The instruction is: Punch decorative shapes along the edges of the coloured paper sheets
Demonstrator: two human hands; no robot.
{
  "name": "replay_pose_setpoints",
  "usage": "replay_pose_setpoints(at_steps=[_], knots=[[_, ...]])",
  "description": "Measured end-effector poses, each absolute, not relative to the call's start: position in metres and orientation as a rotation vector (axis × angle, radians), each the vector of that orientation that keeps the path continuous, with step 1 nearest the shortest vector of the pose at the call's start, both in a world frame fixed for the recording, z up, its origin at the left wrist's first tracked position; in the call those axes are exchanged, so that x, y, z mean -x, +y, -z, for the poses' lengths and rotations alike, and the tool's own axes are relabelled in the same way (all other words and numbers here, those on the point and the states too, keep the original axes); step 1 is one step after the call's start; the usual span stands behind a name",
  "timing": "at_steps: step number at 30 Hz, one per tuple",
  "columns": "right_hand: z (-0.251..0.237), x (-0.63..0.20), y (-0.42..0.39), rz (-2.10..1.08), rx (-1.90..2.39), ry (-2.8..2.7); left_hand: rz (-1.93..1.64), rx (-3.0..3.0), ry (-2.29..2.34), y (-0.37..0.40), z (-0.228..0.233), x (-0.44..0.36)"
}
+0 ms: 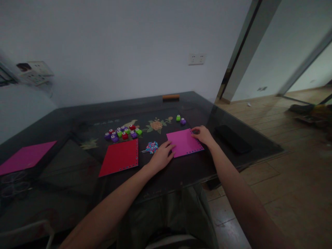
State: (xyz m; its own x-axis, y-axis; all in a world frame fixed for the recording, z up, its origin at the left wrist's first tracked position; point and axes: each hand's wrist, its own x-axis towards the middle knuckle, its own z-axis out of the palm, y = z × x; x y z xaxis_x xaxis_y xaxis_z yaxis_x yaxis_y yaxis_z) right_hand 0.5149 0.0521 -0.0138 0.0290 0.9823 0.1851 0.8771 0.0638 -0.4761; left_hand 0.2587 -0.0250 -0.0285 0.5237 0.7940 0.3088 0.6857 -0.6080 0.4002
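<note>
A second magenta sheet (pixel 26 157) lies at the dark table's (pixel 77 114) left edge. Mid-table, a red sheet (pixel 119 157) sits below clustered small punches (pixel 123 132). Near the front edge, the left hand (pixel 160 156) presses flat, fingers spread, steadying the magenta sheet (pixel 184 142); the right hand (pixel 203 134) pinches its far right corner.

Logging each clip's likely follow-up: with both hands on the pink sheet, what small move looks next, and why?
Probably reach the right hand to the green punch or purple punch just beyond it. The pink sheet already shows holes along its far and right edges, and the left hand pins its near-left edge flat.
</note>
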Motion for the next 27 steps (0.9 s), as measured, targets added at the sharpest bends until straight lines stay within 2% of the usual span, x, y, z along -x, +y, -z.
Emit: replay_pose_setpoints(at_steps=[27], knots=[[0.0169, -0.5188, 0.0551, -0.293, 1.801, -1.948, -0.684, -2.498, 1.244, -0.0281, 0.0231, -0.2590]])
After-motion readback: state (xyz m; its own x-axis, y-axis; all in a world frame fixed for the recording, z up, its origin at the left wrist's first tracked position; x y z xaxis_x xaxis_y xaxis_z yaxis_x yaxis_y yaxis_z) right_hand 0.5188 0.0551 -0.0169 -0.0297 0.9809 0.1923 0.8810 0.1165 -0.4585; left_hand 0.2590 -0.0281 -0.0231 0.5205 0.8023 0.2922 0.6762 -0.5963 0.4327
